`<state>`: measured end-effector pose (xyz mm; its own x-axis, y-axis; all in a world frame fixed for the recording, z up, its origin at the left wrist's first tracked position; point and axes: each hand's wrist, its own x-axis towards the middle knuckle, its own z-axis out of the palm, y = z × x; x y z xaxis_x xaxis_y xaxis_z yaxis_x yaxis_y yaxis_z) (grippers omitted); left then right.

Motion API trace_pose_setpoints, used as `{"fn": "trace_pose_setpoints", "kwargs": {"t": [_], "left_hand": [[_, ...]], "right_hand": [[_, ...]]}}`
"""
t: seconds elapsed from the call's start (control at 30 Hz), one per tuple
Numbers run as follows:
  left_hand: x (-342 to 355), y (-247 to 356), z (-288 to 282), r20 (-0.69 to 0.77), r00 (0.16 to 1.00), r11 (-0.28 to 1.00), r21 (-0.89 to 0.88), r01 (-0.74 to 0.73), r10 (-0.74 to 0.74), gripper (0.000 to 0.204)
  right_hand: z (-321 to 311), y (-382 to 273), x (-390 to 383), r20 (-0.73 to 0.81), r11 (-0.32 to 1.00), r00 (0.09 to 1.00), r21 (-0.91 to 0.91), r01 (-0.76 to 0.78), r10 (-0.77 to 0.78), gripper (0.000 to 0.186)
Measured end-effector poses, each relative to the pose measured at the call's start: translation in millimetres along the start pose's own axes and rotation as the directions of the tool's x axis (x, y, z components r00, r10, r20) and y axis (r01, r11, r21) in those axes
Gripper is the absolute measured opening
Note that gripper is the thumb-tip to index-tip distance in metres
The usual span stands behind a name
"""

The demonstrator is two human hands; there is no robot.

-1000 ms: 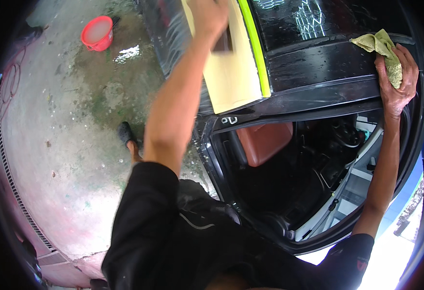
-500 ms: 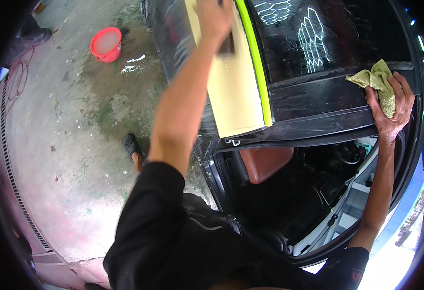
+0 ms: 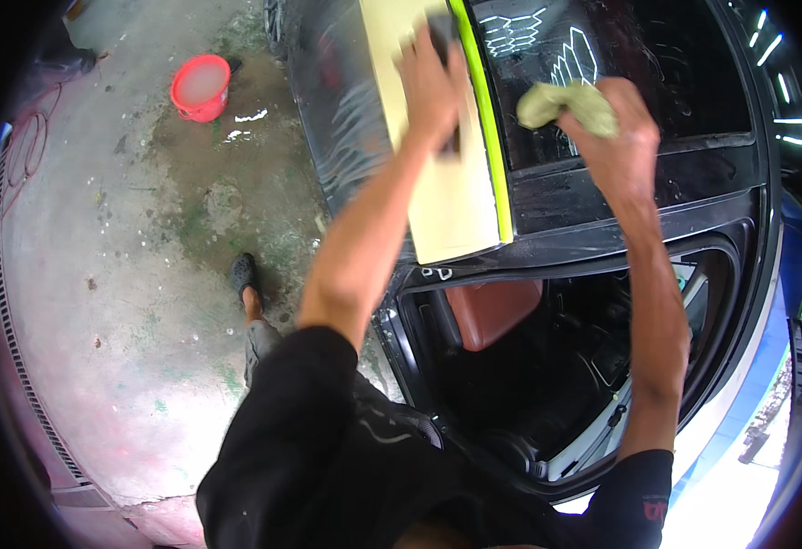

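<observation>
My left hand point(image 3: 433, 99), smeared a little by motion, is closed around a long dark sanding block point(image 3: 445, 38). The block rests on a pale yellow panel strip point(image 3: 451, 215) along the dark car's side, next to a bright lime-green tape strip point(image 3: 490, 151). In my right hand point(image 3: 628, 137) is a bunched yellow-green cloth point(image 3: 570, 105), held over the dark car window point(image 3: 675, 87). Some fingers are hidden behind the cloth.
Below the panel, an open door frame point(image 3: 556, 265) shows a red-brown seat point(image 3: 495, 313). On the wet concrete floor point(image 3: 145, 302) stands a red bucket point(image 3: 201, 87) of cloudy liquid. A drain grate point(image 3: 16, 316) and a coiled hose point(image 3: 39, 137) lie farther left.
My right hand has carried the cloth left from the car's far right side to over the window. My left hand and the block have slid nearer along the yellow strip.
</observation>
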<state>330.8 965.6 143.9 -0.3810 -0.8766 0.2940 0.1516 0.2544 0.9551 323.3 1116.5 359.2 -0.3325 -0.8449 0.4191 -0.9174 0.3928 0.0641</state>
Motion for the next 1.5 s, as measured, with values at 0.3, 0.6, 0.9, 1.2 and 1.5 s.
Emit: {"fn": "trace_pose_setpoints", "kwargs": {"t": [0.3,0.6,0.9,1.2,1.5], "left_hand": [[4.2,6.8,-5.9,-0.094,0.993,0.988,0.147,-0.054,0.068,0.050],[-147.9,28.9,-17.8,0.022,0.999,0.996,0.074,-0.041,0.039,0.060],[22.1,11.1,-1.0,0.017,1.000,0.996,0.094,0.002,-0.004,0.043],[18.7,3.9,9.3,-0.098,0.989,0.990,0.103,-0.097,0.108,0.040],[-132.7,19.1,-19.7,0.053,0.998,0.999,0.050,0.014,-0.016,0.057]], "right_hand": [[97.8,-26.1,73.1,0.306,0.967,0.937,-0.234,-0.099,0.170,0.036],[3.7,23.6,68.0,0.094,0.882,0.994,-0.462,0.098,-0.061,0.031],[-134.1,93.7,-57.2,-0.010,0.847,0.959,-0.471,0.245,-0.283,0.050],[-124.4,96.4,-57.9,-0.106,0.899,0.964,-0.398,0.184,-0.244,0.053],[-129.9,98.1,-61.9,-0.082,0.873,0.963,-0.448,0.194,-0.256,0.053]]}}
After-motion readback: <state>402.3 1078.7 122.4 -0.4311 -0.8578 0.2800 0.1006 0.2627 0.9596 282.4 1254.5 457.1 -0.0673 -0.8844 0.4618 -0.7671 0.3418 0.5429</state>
